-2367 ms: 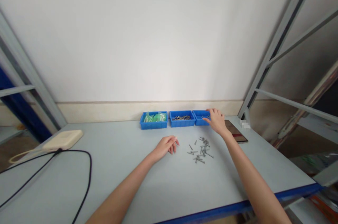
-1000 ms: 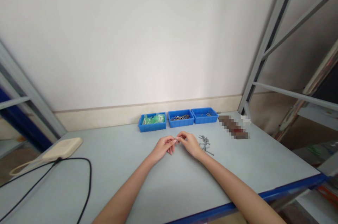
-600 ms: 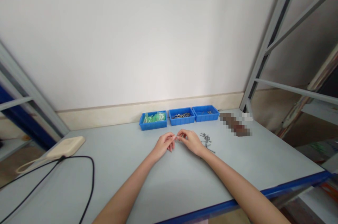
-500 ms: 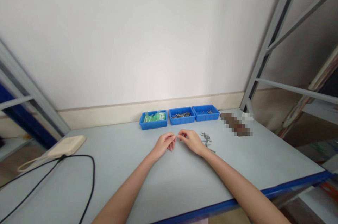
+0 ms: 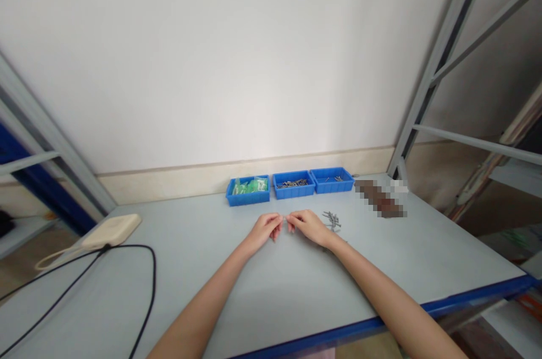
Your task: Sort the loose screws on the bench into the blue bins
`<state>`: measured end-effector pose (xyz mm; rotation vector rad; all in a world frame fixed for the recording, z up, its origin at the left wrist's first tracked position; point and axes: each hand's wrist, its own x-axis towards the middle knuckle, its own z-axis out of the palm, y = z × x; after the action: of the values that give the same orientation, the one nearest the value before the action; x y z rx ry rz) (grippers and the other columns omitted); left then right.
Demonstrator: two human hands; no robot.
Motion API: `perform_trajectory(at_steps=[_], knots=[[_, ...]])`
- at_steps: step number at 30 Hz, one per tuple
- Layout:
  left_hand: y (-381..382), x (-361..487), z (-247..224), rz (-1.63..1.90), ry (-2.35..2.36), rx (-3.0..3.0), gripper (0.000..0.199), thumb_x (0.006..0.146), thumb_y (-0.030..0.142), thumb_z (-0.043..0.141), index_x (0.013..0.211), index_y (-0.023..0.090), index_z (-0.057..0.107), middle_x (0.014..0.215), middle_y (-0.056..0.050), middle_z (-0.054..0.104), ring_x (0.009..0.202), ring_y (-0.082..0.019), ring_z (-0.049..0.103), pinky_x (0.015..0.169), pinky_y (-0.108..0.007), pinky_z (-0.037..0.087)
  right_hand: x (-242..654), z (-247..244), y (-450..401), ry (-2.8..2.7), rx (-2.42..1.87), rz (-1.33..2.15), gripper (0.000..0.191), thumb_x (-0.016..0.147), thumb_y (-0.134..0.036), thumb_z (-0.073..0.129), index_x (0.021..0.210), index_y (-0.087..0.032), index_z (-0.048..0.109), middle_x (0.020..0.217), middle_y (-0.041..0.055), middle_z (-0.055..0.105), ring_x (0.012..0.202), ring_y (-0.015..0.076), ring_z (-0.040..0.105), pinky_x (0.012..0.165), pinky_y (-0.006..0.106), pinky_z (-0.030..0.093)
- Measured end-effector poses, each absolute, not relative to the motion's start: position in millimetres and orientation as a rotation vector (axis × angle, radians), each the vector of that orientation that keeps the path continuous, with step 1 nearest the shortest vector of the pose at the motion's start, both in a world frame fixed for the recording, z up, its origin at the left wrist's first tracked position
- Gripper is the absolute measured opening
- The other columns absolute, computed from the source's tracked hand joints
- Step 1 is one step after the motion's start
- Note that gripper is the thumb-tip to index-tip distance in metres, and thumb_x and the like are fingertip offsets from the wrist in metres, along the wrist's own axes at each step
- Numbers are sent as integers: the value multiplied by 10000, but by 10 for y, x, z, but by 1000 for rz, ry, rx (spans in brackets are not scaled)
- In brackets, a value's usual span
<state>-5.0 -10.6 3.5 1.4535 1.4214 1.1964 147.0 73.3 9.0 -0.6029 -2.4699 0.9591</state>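
Over the middle of the table, my left hand [image 5: 266, 227] and my right hand [image 5: 308, 226] meet almost fingertip to fingertip, both pinched closed. Something small and pale shows between the fingertips, too tiny to name. Just right of my right hand lies a loose pile of grey screws [image 5: 332, 220], partly hidden by the wrist. Behind the hands, three blue bins stand in a row. The left bin [image 5: 249, 198] holds green and clear plastic packets [image 5: 250, 185]. In the middle bin [image 5: 295, 192] are many screws [image 5: 293, 183]; the right bin [image 5: 332, 187] has a few.
A white box-shaped device [image 5: 112, 230] with a black cable [image 5: 153, 274] lies on the left of the grey table [image 5: 254, 297]. A blurred-out brown item [image 5: 379, 198] is at the back right. Metal shelf posts [image 5: 440, 60] rise at both sides, with a wall behind.
My right hand's fingers have curled further down beside the left fingertips. The left hand keeps its pinch. The whole view has shifted slightly.
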Motion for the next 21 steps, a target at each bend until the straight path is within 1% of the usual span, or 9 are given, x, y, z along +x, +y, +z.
perform_trajectory(at_steps=[5,7,9,11,13,15,19,21], knots=[[-130,-37,74,1196,1424,1466,355,774,486,486,611,171,470,456,48,437,425,-90,414,462,-210,335,1479,102,730,-2383,-637,909,185,831,-290,495,853,-179,641,837,25,665,767,152,576,701,245,387],[-138,-37,90,1164,1440,1494,375,769,495,489,576,176,444,433,60,393,411,-81,366,458,-209,310,1511,112,725,-2424,-613,965,182,821,-276,496,838,-176,648,811,25,665,737,146,572,687,246,393],[-146,-38,111,1115,1467,1513,423,771,518,473,527,178,415,416,64,351,401,-74,320,455,-211,282,1560,125,746,-2526,-536,1141,199,815,-274,486,791,-165,651,748,22,658,661,132,558,635,238,402],[-148,-44,128,1080,1483,1520,466,780,548,436,502,176,408,405,62,337,394,-71,302,456,-216,266,1614,153,828,-2601,-443,1363,215,811,-283,479,772,-153,646,699,21,647,595,117,541,583,226,411],[-141,-58,128,1074,1470,1522,492,793,568,396,500,174,411,397,58,343,391,-72,306,461,-217,270,1665,227,997,-2601,-428,1445,228,808,-303,479,780,-141,637,695,28,644,588,116,544,576,225,425],[-122,-84,102,1080,1443,1515,494,801,572,376,515,172,421,396,56,357,391,-74,318,466,-214,284,1712,363,1239,-2579,-553,1295,258,816,-330,469,785,-132,631,727,45,649,635,131,565,607,233,436],[-74,-146,13,1084,1400,1494,465,798,560,386,557,166,446,395,57,379,382,-77,340,459,-209,304,1821,721,1706,-2554,-1170,571,354,855,-420,429,854,-134,638,843,89,666,776,190,599,675,261,427],[-65,-165,-14,1089,1388,1497,448,800,544,391,570,165,452,393,58,380,380,-78,343,452,-206,305,1891,827,1820,-2516,-1298,412,391,858,-453,425,893,-123,633,891,129,661,846,229,598,705,288,418]])
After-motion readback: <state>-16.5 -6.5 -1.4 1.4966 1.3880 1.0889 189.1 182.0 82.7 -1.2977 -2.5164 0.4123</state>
